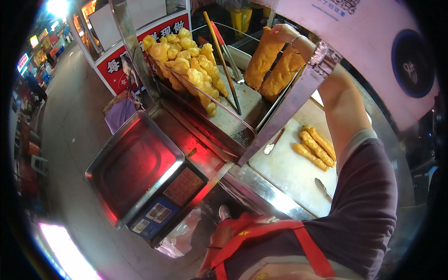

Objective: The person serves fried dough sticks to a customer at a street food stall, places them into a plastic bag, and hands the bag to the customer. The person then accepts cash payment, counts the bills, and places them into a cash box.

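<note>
My right hand (284, 34), with a bangle at the wrist, grips the top end of a long flat piece of golden fried dough (261, 61) in a wire rack. A second long piece (282, 77) leans beside it, below my wrist. Puffy, knobbly fried dough (196, 75) stands packed at the rack's left side. Between them lean a long wooden stick (224, 59) with a dark tip and metal tongs with a red handle (217, 34). My left hand (223, 233) is low by the red apron (257, 229), dim and partly hidden; its fingers cannot be made out.
A digital scale with a steel pan (134, 168) stands at the left. Several fried dough sticks (315, 148) and another pair of tongs (322, 189) lie on a pale board (280, 168). A metal post (280, 115) rises between rack and board. A plastic bag (180, 238) hangs below the scale.
</note>
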`<action>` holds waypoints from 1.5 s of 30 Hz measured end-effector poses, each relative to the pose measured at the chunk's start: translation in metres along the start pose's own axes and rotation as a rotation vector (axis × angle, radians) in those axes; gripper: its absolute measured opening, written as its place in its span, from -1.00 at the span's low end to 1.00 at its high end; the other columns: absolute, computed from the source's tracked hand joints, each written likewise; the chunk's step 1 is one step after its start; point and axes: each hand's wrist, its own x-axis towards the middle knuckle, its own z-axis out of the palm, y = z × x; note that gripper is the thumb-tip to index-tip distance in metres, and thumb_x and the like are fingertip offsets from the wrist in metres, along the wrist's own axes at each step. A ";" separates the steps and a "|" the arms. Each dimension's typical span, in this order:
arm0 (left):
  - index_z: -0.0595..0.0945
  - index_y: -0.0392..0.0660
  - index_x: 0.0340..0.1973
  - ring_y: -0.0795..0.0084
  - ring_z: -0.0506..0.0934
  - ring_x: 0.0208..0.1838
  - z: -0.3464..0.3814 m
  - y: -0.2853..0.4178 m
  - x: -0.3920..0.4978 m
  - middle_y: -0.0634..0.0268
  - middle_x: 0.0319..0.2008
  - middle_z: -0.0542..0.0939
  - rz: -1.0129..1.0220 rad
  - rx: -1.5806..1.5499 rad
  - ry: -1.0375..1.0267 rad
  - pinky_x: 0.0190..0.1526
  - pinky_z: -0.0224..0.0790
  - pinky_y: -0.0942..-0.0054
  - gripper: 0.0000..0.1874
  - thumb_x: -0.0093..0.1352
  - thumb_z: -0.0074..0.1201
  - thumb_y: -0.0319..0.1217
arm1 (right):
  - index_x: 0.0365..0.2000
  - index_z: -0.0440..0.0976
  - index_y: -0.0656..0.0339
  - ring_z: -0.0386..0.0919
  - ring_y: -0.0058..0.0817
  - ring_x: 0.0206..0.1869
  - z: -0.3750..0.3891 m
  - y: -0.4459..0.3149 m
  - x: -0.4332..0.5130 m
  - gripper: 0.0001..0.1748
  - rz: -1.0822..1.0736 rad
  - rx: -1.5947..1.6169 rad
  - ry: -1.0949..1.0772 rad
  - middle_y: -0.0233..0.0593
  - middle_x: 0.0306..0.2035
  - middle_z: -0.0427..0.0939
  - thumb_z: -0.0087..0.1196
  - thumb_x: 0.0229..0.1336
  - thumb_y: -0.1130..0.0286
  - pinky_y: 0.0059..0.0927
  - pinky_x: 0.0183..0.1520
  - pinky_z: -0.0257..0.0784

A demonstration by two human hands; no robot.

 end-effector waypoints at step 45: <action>0.61 -0.14 -0.16 0.05 0.45 -0.03 0.091 0.189 -0.144 0.10 -0.18 0.55 0.784 0.054 1.101 0.14 0.21 0.01 -0.72 0.28 0.02 -0.30 | 0.36 0.04 0.15 0.14 -0.13 0.41 0.011 -0.211 -0.657 -0.31 0.274 2.599 -1.459 0.00 0.36 0.18 -0.33 0.41 -0.05 -0.10 0.46 0.01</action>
